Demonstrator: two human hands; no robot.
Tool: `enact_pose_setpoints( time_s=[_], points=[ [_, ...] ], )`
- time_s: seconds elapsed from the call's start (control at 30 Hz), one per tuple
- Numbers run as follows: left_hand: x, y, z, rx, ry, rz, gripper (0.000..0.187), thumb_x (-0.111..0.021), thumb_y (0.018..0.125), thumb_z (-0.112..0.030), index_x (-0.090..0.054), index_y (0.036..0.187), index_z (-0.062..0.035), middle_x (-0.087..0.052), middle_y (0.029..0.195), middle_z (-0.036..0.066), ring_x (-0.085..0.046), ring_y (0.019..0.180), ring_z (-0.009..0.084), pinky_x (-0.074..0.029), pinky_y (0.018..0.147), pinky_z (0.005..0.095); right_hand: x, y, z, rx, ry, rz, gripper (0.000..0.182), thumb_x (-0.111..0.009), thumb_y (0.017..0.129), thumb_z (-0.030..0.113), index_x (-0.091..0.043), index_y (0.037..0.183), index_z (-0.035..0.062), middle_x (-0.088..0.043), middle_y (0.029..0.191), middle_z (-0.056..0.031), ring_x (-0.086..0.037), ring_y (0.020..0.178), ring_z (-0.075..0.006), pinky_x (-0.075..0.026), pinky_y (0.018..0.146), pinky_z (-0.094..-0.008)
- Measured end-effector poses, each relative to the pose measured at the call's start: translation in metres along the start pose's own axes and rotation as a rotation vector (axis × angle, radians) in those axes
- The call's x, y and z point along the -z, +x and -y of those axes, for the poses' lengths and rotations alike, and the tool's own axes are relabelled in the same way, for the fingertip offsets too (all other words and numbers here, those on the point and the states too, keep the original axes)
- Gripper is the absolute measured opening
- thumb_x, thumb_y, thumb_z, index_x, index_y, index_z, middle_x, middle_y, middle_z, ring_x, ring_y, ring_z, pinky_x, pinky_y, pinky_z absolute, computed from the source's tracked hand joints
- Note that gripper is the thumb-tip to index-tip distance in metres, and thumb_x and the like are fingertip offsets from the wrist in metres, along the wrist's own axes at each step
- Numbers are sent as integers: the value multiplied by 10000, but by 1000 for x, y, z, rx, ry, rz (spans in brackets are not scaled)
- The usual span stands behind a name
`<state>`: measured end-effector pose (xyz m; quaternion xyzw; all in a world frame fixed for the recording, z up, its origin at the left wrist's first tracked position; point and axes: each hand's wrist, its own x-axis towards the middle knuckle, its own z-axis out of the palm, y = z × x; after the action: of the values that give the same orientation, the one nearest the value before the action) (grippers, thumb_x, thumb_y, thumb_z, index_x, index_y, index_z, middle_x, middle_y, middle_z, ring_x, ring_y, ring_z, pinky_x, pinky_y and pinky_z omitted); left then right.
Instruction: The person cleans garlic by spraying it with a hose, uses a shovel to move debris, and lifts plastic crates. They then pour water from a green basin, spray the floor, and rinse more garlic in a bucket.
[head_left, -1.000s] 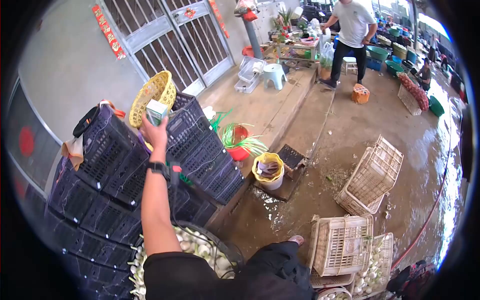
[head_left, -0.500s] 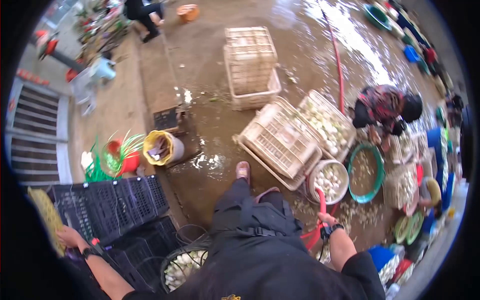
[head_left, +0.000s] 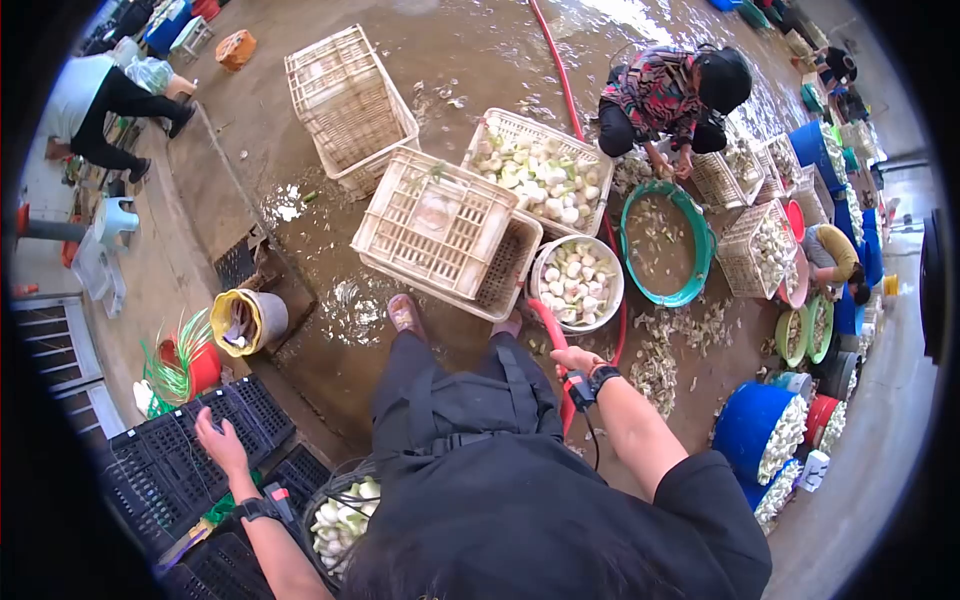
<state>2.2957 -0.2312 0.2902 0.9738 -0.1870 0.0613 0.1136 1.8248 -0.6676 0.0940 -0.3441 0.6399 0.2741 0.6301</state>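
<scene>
My right hand (head_left: 578, 362) is closed round a thick red hose (head_left: 547, 325). The hose end reaches the rim of a white bucket (head_left: 540, 262) filled with white bulbs (head_left: 580, 285), some with green stubs. On the other side, my left hand (head_left: 222, 445) hovers above black plastic crates (head_left: 180, 462), its fingers spread and nothing visible in them. A basket of similar bulbs with green stems (head_left: 345, 522) stands beside my left forearm, partly hidden by my body.
Pale crates (head_left: 435, 225) stand in front of my feet on the wet floor. A person (head_left: 660, 95) crouches by a green tub (head_left: 708, 250). Another person (head_left: 95, 100) is at the far left. A yellow-lined bucket (head_left: 275, 318) stands left; blue tubs (head_left: 757, 425) line the right.
The view has swung, so the crates and bucket appear farther left and higher. My left hand has come away from a yellowish mesh-like thing at the left edge. My right hand still grips the hose.
</scene>
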Motion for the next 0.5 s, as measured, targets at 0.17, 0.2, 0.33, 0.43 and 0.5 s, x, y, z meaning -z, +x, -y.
enact_pose_setpoints(
  time_s=[0.17,0.2,0.33,0.43,0.5],
  points=[
    [-12,-48,-40,28,-26,127,359,-555,712,24,-481,1063,-2,-520,1012,139,-509,940,269,-396,846,347,25,4,-8,26,40,4,194,-500,775,222,-531,733,35,-539,603,-47,-513,501,-179,-402,465,-311],
    [-13,-54,-47,71,-31,169,352,-558,713,21,-486,1056,-7,-523,1006,133,-511,927,257,-401,837,342,31,2,-14,46,76,6,215,-499,783,235,-531,741,26,-542,608,-52,-516,508,-186,-402,472,-313],
    [-33,-63,-68,158,-99,276,293,-556,719,11,-511,1008,-15,-542,963,111,-533,832,213,-431,771,316,45,3,-49,121,7,-26,280,-521,802,291,-528,710,27,-534,588,-44,-501,495,-155,-408,474,-297],
    [-73,-56,-67,191,-225,385,239,-559,727,-13,-533,965,-11,-567,898,104,-559,798,195,-453,740,299,55,-19,-52,99,53,-2,295,-526,795,302,-541,707,21,-537,588,-43,-507,504,-148,-412,482,-287],
    [-101,-44,-80,164,-297,528,247,-566,732,-24,-533,977,-11,-579,899,107,-563,828,196,-452,751,295,59,-34,-51,119,48,-3,333,-542,800,323,-514,765,-7,-513,594,-65,-501,471,-171,-411,432,-304]
  ],
)
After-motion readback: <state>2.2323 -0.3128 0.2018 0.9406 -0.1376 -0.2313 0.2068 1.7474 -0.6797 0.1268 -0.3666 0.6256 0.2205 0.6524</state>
